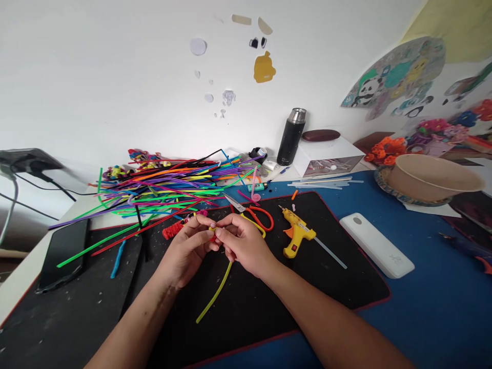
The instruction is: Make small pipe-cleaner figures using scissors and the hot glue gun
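My left hand and my right hand meet over the black mat, fingertips pinched together. Between them is a small piece with red and yellow in it, mostly hidden by the fingers. A yellow-green pipe cleaner trails from under the right fingers down towards the mat; how it joins the small piece is hidden. Just left of the hands lies a coiled red pipe cleaner piece, with a magenta bit beside it. Behind the right hand are orange-handled scissors, their blades pointing to the back left, and a yellow handle partly covered.
A yellow glue gun with a glue stick rests right of the hands. Many coloured pipe cleaners are heaped at the back. Around stand a black thermos, a white case, a bowl and a phone.
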Demonstrator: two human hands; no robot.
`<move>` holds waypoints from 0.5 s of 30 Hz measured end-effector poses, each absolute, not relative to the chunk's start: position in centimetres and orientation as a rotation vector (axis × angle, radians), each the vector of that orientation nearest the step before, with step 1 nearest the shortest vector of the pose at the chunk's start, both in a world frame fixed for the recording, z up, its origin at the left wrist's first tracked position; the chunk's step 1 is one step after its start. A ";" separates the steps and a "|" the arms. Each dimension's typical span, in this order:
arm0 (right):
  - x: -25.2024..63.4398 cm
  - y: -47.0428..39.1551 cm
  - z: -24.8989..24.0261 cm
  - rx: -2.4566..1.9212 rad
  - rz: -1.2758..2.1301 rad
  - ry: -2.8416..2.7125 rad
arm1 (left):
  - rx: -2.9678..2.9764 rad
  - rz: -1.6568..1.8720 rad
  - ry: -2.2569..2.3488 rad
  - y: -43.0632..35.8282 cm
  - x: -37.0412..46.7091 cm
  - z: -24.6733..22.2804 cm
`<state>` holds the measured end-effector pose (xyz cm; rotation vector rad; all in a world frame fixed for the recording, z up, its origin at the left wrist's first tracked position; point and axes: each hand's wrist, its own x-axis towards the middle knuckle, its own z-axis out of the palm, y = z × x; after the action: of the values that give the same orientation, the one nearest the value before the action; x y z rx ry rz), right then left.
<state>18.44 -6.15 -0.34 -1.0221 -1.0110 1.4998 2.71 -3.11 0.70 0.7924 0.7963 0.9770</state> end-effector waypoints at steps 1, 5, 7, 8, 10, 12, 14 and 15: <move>18.4 -6.2 -0.3 -1.024 1.499 -1.012 | 0.793 0.977 0.795 -3.1 2.7 0.7; 18.4 -6.2 -0.6 -1.020 1.493 -1.017 | 0.793 0.973 0.801 -3.2 2.7 0.7; 18.3 -6.2 -0.8 -1.023 1.492 -1.011 | 0.794 0.973 0.805 -3.2 2.6 0.6; 18.3 -6.2 -0.9 -1.025 1.495 -1.008 | 0.795 0.972 0.807 -3.2 2.6 0.5; 18.2 -6.2 -0.9 -1.031 1.497 -1.006 | 0.798 0.969 0.810 -3.1 2.5 0.3; 18.2 -6.2 -0.9 -1.039 1.494 -0.998 | 0.801 0.964 0.817 -3.1 2.6 0.3; 18.3 -6.1 -0.9 -1.050 1.490 -0.981 | 0.792 0.963 0.827 -3.1 2.7 0.3; 18.3 -6.1 -0.9 -1.054 1.488 -0.967 | 0.786 0.965 0.833 -3.1 2.8 0.4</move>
<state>18.30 -6.07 -0.86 -1.0537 -0.9667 1.4877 2.81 -3.07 0.37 0.7856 0.8334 0.9647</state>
